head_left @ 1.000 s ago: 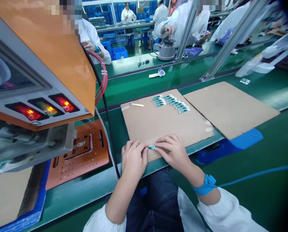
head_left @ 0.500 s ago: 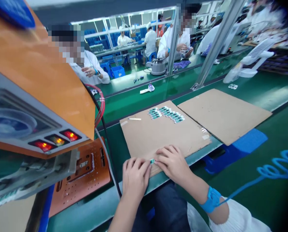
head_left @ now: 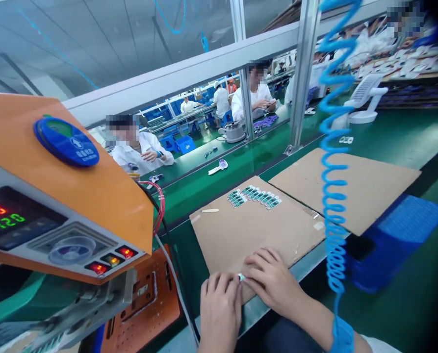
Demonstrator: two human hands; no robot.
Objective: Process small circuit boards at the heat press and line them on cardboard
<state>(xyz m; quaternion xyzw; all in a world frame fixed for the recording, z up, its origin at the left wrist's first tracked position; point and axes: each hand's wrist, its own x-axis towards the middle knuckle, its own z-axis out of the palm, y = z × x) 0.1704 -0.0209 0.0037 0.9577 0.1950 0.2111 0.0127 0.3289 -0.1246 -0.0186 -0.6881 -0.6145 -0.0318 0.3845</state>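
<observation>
Pinching one small board, left hand and right hand are working; rowed boards are lying at twelve o'clock.

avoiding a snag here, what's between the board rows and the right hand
Bare cardboard only, from the green board rows to the right hand, in the head view.

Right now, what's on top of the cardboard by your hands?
Green boards and a pale stick. The left hand and right hand hold a green piece there; fingers cover part of it.
</observation>
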